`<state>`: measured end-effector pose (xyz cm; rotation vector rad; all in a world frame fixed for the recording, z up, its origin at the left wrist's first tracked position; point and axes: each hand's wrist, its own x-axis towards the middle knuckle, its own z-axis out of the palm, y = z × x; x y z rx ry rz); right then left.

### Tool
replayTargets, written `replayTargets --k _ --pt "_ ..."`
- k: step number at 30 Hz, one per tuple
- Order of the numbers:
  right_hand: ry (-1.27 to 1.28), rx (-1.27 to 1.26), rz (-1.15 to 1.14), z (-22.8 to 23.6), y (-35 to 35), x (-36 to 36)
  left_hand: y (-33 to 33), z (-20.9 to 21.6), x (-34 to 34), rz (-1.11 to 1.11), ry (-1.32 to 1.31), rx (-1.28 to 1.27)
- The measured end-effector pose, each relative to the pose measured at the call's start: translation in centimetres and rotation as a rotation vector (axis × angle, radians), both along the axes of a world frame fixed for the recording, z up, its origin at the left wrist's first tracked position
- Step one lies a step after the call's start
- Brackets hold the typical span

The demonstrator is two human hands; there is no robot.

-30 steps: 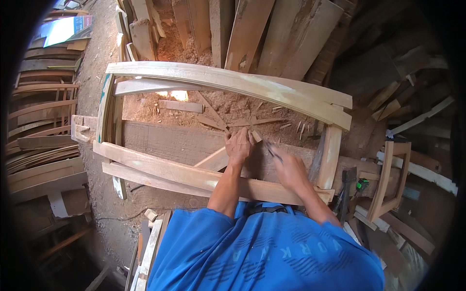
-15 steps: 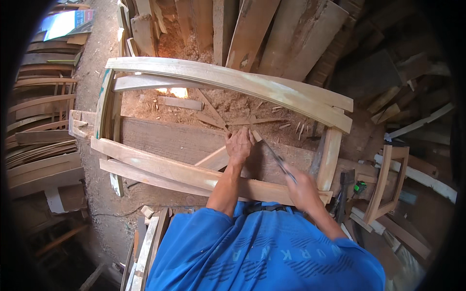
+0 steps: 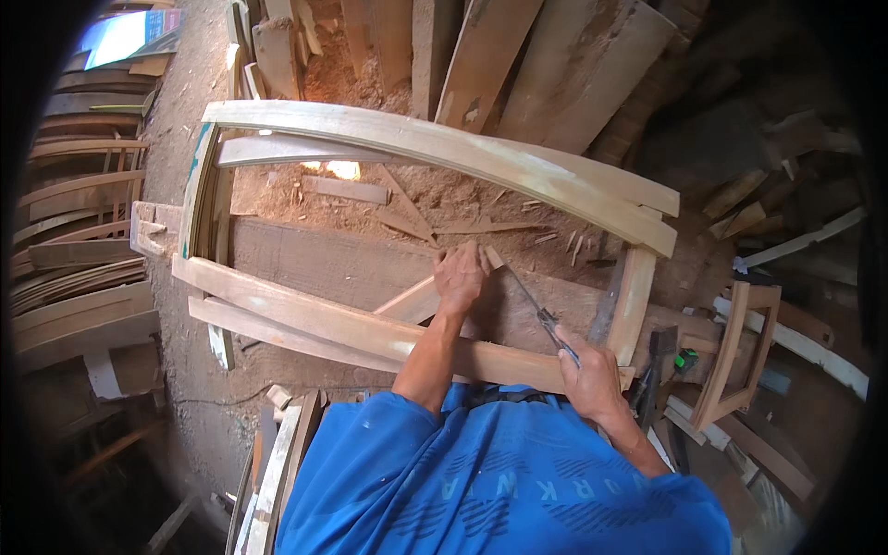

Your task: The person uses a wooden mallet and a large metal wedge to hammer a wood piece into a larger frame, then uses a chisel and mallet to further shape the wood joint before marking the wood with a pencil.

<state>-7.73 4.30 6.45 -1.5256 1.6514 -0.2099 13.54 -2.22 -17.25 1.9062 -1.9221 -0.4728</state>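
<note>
My right hand point(image 3: 593, 381) is wrapped around the handle of a handsaw point(image 3: 535, 301), whose narrow blade slants up and left. The blade's far end reaches a light wooden strip point(image 3: 414, 302) beside my left hand point(image 3: 462, 276). Bent over that strip, my left fingers hold it down on a broad brown bench plank point(image 3: 305, 264). Exactly where the teeth meet the wood is hard to make out. Around both hands spreads a large wooden frame point(image 3: 435, 141) with curved long rails; its near rail point(image 3: 296, 307) passes beneath my left forearm.
Sawdust and offcuts point(image 3: 347, 190) cover the ground beyond the plank. Tall boards point(image 3: 490, 60) lean at the back. Stacked curved pieces point(image 3: 88, 194) line the left side. A small wooden frame point(image 3: 717, 361) and a green-and-black tape measure point(image 3: 685, 360) are at right.
My right hand has drawn back toward me and to the right with the handsaw, and its handle now shows more. My left hand stays on the wooden strip.
</note>
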Motion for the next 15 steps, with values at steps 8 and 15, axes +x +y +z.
replayTargets --k 8,15 --pt "0.018 -0.03 0.033 -8.7 -8.1 4.9 0.4 -1.1 -0.4 0.025 -0.039 -0.16" --pt "0.018 0.023 0.012 -0.8 -0.4 0.1 -0.6 0.3 -0.4 -0.001 -0.027 0.015"
